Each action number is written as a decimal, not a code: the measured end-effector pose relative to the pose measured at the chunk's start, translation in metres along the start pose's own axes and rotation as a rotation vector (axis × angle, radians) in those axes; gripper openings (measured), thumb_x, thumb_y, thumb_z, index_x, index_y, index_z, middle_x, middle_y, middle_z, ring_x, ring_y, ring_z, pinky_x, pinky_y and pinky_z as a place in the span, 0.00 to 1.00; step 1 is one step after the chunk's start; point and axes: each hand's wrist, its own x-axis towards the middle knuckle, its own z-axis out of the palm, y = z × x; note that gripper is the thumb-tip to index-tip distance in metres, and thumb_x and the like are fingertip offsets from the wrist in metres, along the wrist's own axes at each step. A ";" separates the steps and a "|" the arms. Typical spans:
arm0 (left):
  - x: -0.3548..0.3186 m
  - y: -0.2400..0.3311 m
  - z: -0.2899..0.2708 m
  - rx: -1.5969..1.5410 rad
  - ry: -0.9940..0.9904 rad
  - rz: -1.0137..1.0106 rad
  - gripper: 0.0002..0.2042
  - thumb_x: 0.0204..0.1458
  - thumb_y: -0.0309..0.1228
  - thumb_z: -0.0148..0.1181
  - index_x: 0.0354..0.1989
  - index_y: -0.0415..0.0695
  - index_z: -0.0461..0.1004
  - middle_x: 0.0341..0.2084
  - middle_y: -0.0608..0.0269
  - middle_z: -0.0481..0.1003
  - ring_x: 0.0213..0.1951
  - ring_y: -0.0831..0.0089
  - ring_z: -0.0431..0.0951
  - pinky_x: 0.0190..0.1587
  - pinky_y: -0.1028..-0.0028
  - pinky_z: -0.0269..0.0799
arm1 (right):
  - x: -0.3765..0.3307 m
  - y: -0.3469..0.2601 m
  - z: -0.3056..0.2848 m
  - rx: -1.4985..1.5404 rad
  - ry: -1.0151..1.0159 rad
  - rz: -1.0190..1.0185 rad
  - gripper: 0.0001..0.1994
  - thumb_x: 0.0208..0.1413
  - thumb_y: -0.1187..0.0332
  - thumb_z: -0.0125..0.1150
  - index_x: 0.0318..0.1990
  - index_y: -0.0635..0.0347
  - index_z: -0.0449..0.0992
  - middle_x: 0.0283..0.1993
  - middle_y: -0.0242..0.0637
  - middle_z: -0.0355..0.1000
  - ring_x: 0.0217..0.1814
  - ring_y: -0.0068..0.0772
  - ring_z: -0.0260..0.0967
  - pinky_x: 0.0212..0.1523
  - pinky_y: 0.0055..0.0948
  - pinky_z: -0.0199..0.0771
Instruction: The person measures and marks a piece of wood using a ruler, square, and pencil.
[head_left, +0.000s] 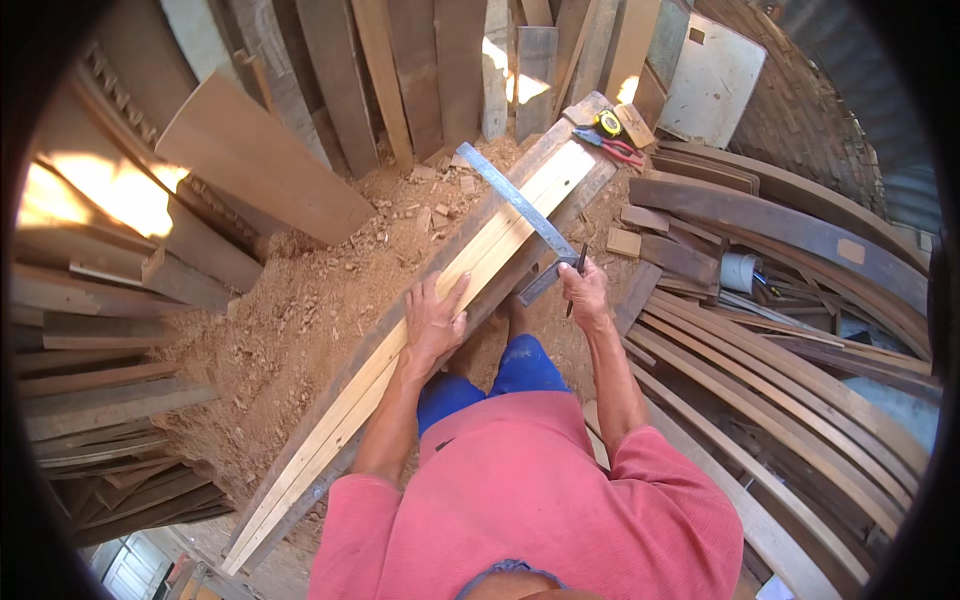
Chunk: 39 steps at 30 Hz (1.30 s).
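Pale wooden strips [500, 245] lie side by side along a dark beam [272, 505] that runs diagonally in front of me. My left hand [432, 318] rests on the strips, palm down, with its fingers spread. A metal try square [515, 202] crosses the strips farther up, and its short stock hangs over their near right edge. My right hand [588, 290] is closed at the corner of the square, and a thin dark pencil-like stick [580, 268] pokes out of the same fingers. How the fingers share the two things is partly hidden.
At the beam's far end lie a yellow and black tape measure [608, 123] and red-handled pliers [622, 152]. Sawdust and chips [280, 330] cover the floor to the left. Long boards are stacked on the right [760, 380]; others lean upright at the back [400, 80].
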 end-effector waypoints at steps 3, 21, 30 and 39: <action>0.062 0.031 0.012 -0.030 0.015 -0.031 0.37 0.47 0.42 0.74 0.70 0.57 0.72 0.65 0.42 0.67 0.64 0.41 0.66 0.67 0.46 0.61 | 0.047 -0.017 -0.021 -0.093 0.050 0.056 0.05 0.64 0.69 0.68 0.42 0.56 0.79 0.28 0.19 0.67 0.24 0.13 0.59 0.23 0.22 0.58; 0.251 0.135 0.073 -0.074 0.039 0.034 0.40 0.37 0.36 0.78 0.66 0.70 0.76 0.73 0.38 0.57 0.66 0.38 0.63 0.66 0.44 0.59 | 0.159 -0.057 -0.031 0.045 -0.030 0.206 0.11 0.65 0.75 0.65 0.53 0.67 0.81 0.43 0.29 0.80 0.41 0.17 0.74 0.45 0.23 0.75; 0.255 0.138 0.075 -0.040 0.069 0.025 0.38 0.39 0.38 0.77 0.66 0.75 0.78 0.73 0.43 0.59 0.63 0.42 0.66 0.65 0.48 0.60 | 0.161 -0.042 -0.032 0.106 0.009 0.143 0.10 0.63 0.75 0.68 0.50 0.67 0.80 0.40 0.29 0.79 0.38 0.16 0.73 0.41 0.21 0.75; 0.257 0.141 0.073 -0.032 0.059 0.006 0.38 0.40 0.39 0.76 0.67 0.77 0.77 0.73 0.46 0.59 0.61 0.43 0.66 0.62 0.49 0.62 | 0.161 -0.056 -0.032 0.058 -0.005 0.184 0.10 0.63 0.76 0.66 0.51 0.69 0.79 0.42 0.32 0.81 0.41 0.18 0.75 0.43 0.24 0.77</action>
